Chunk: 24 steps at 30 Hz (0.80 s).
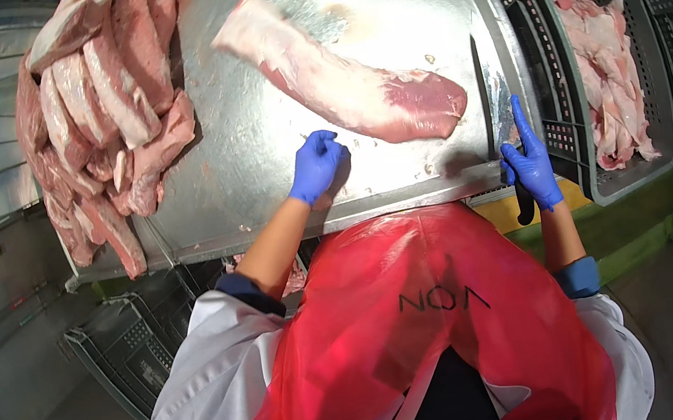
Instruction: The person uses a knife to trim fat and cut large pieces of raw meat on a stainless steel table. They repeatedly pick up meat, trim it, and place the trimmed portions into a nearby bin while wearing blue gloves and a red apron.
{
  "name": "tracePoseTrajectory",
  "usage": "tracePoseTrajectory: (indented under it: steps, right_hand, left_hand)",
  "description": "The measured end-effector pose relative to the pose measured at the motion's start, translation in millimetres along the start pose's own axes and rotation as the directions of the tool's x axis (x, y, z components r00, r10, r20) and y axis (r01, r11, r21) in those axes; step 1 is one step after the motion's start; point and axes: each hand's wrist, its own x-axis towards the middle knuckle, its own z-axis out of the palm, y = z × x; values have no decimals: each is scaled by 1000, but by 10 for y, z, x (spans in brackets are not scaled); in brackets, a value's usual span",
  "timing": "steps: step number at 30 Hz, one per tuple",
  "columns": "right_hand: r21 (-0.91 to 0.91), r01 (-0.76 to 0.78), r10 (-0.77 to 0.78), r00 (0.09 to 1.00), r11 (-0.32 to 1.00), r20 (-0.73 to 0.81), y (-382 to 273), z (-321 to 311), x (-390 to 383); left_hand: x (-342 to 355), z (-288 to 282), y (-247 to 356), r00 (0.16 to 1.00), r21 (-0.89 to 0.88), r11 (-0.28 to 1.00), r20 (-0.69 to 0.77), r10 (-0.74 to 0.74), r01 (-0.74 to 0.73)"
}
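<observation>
A long strip of pale, fat-covered meat lies slantwise on the metal table, its red lean end toward the right. Just below its middle, my left hand in a blue glove is curled closed, apart from the meat, with nothing showing in the fingers. At the table's right edge my right hand, also blue-gloved, is closed round a knife with a black handle. The index finger stretches forward along the knife. Its blade is hard to separate from the shiny table edge.
Several meat strips are heaped at the table's left, some hanging over the edge. On the right, a grey perforated crate holds pale trimmings. Another dark crate stands below the table at left. I wear a red apron.
</observation>
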Motion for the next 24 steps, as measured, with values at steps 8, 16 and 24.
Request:
tracePoseTrajectory:
  steps: [8, 16, 24]
  right_hand:
    - [92, 107, -113, 992, 990, 62, -22, 524, 568]
    - [-477, 397, -421, 905, 784, 62, -335, 751, 1841]
    - [-457, 423, -538, 829, 782, -154, -262, 642, 2089]
  left_hand:
    - [1131, -355, 1260, 689, 831, 77, 401, 603, -551]
    - [1098, -238, 1400, 939, 875, 370, 225, 260, -312]
    - [653, 280, 1485, 697, 708, 367, 245, 674, -604]
